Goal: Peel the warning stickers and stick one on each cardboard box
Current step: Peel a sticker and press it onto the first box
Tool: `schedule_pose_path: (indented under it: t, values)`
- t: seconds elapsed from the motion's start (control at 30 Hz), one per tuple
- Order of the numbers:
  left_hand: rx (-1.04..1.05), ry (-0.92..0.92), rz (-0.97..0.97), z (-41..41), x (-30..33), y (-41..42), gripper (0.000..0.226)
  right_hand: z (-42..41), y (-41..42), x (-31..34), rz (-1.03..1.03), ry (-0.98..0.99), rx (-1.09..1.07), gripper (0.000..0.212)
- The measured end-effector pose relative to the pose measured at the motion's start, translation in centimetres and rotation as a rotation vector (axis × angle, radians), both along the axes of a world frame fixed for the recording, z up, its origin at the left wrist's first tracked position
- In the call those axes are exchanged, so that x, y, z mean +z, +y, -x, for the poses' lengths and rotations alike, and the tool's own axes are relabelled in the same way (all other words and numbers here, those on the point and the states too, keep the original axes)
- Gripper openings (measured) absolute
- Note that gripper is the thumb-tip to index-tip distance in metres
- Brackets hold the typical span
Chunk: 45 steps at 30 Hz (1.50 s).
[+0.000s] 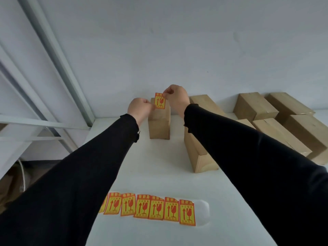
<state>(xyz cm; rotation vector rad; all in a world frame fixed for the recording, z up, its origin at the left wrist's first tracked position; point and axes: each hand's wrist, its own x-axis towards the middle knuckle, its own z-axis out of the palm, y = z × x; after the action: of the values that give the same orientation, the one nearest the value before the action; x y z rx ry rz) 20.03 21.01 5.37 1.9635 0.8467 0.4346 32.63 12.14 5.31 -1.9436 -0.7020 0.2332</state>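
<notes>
Both my hands hold one orange-and-yellow warning sticker (160, 101) stretched between them, just above the far end of a narrow cardboard box (159, 126). My left hand (140, 108) pinches its lower left corner. My right hand (175, 97) pinches its upper right corner. Whether the sticker touches the box top I cannot tell. A strip of several more warning stickers (150, 208) lies on the white table (156, 167) near me, with bare backing at its right end.
A second cardboard box (198, 157) lies right of the first, partly under my right sleeve. Several more boxes (276, 121) are piled at the back right against the white wall. A metal frame (58, 55) rises at the left, beyond the table's left edge.
</notes>
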Motion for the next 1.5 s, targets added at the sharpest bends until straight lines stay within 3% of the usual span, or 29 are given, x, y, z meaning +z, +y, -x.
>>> schedule_pose_path:
  t: [0.17,0.8,0.97,1.13,1.3,1.43,1.5]
  values:
    - [-0.021,0.103,-0.051,-1.6,-1.3,0.9,0.015,-1.0,0.9,-2.4,0.072,-0.02,-0.039,0.01]
    - [-0.063,0.165,-0.171,-2.5,-2.4,1.9,0.016,-1.4,2.4,-4.5,0.137,-0.166,-0.063,0.006]
    - [-0.068,0.142,-0.19,-2.4,-2.7,2.5,0.019,-1.8,2.6,-4.3,0.093,-0.026,-0.093,0.012]
    - [-0.181,0.095,-0.128,-2.3,-2.7,2.8,0.043,-1.8,3.0,-4.0,0.006,0.174,-0.123,0.017]
    - [-0.213,0.093,-0.084,-2.2,-3.0,3.0,0.042,-1.9,2.6,-3.5,0.076,0.154,-0.051,0.015]
    - [-0.205,0.085,-0.025,-2.1,-3.2,3.3,0.042,-1.8,0.7,-2.5,0.261,0.105,0.165,0.048]
    - [-0.201,0.083,-0.017,-2.2,-3.3,3.2,0.042,-1.4,0.2,-2.7,0.285,0.023,0.165,0.048]
